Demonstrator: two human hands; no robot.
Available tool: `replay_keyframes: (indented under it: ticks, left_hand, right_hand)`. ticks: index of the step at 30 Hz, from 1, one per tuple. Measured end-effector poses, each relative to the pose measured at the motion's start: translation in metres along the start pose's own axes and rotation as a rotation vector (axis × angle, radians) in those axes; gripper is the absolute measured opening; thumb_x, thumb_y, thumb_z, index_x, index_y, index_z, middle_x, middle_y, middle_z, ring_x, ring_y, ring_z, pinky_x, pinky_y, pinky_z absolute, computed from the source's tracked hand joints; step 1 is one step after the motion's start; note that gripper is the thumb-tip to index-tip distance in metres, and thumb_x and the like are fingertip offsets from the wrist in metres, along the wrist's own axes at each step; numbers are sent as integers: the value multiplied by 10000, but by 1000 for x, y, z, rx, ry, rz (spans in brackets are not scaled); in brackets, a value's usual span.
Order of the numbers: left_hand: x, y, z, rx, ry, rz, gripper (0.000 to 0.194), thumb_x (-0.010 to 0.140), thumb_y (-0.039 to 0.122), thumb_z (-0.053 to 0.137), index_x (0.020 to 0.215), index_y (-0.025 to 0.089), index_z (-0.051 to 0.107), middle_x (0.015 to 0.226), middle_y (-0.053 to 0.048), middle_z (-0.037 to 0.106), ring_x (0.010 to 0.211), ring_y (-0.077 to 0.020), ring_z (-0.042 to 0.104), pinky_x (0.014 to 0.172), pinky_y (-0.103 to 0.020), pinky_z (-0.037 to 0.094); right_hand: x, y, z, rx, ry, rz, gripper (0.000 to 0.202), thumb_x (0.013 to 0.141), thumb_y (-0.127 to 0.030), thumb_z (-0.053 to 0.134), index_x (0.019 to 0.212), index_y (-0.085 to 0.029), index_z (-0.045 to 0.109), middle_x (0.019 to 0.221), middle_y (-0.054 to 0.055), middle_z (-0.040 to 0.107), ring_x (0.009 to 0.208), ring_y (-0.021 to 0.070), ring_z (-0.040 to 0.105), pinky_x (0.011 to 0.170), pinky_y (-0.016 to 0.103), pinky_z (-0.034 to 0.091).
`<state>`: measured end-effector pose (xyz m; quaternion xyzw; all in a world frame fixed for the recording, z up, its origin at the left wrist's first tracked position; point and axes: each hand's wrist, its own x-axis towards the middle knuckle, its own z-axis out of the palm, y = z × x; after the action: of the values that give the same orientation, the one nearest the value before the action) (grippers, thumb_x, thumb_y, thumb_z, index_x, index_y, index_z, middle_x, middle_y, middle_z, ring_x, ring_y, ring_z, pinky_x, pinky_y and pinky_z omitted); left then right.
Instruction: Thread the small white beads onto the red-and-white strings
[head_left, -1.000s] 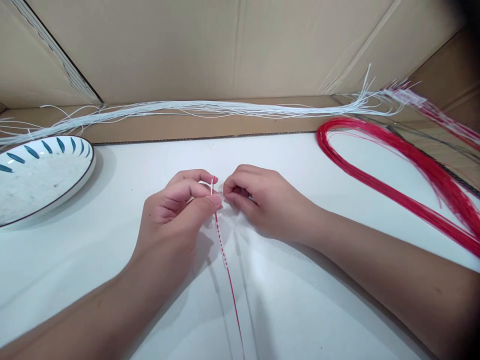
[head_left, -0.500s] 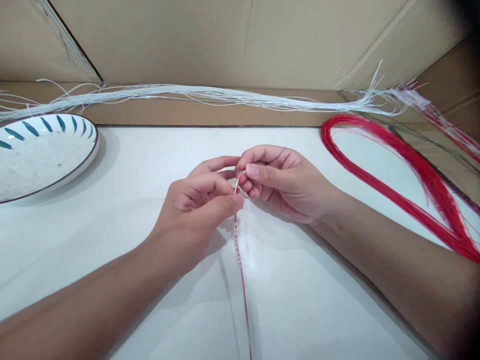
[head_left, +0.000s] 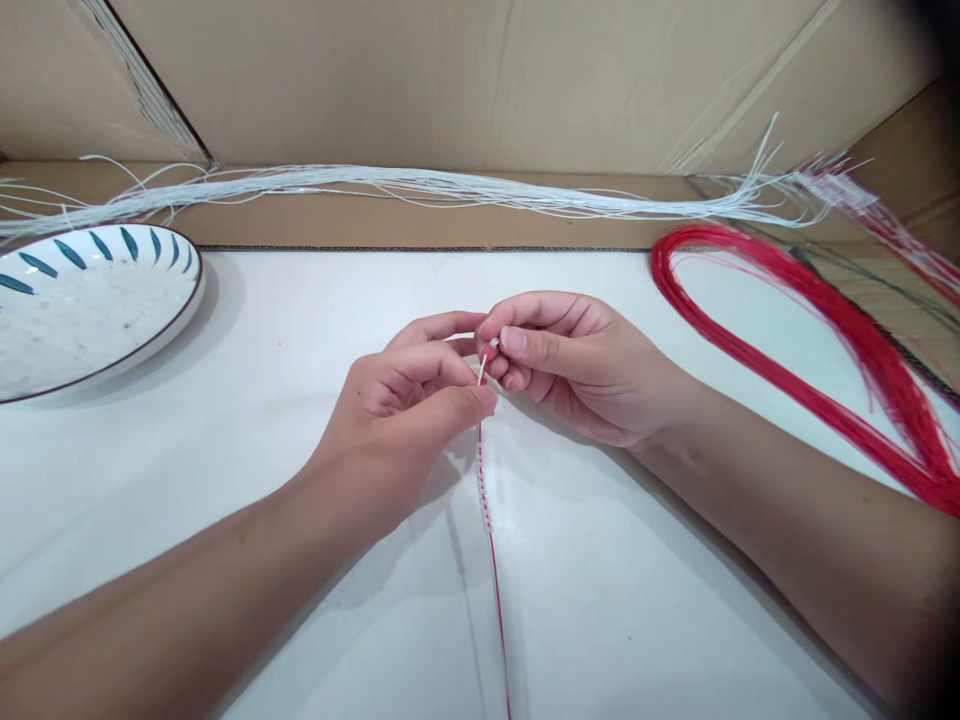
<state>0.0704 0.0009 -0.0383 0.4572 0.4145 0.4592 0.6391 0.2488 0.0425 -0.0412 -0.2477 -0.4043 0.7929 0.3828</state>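
My left hand [head_left: 420,405] pinches a thin red cord [head_left: 499,610] between thumb and forefinger. The cord's white end [head_left: 481,370] sticks up just above that pinch. Below the thumb, a row of small clear beads [head_left: 483,490] is threaded on the cord, which runs down toward the bottom edge. Close to the white tip, my right hand [head_left: 562,350] is closed with thumb and forefinger on a tiny whitish bead [head_left: 494,343]. Whether the tip touches this bead I cannot tell.
A leaf-patterned plate [head_left: 196,285] holding many small clear pieces stands at the left. A bundle of white cords [head_left: 420,185] lies along the cardboard [head_left: 420,80] at the back. Looped red cords [head_left: 757,375] lie at the right on the white table [head_left: 337,640].
The whole view has shifted slightly, so everything sits a little further right. Both hands keep their pinches, and the whitish bead shows more clearly at the right fingertips.
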Motion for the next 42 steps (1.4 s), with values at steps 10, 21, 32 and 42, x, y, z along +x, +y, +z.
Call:
replay_keyframes:
  ticks: [10,21,32,42]
  left_hand:
    - [-1,1,6,-18,60,-5,240,765,102,700,573,243,732,1055,-62,713,1380,-281,490,997,-380,492]
    - [2,-1,8,19,144,-52,212,771,153,709,565,204,705,1206,-28,672,1136,-277,626,943,-431,458]
    - [2,-2,5,46,172,-55,238,775,160,714,546,199,660,1180,-7,663,1046,-218,619,874,-373,455]
    - [2,-1,6,23,168,-50,228,765,158,713,545,204,674,1112,-18,655,1046,-222,609,880,-376,431]
  right_hand:
    - [-1,-2,3,-78,49,43,138,840,-236,827,823,-138,732,774,2,712,669,58,655,647,129,567]
    - [0,1,-4,-92,105,94,129,801,-182,850,857,-137,742,831,15,740,710,72,686,741,188,608]
    - [0,0,-6,-76,218,55,134,772,-96,830,854,-153,740,824,8,751,801,94,730,841,212,620]
    - [1,2,-6,-18,220,37,155,776,-141,850,874,-141,729,796,16,759,701,67,717,732,151,610]
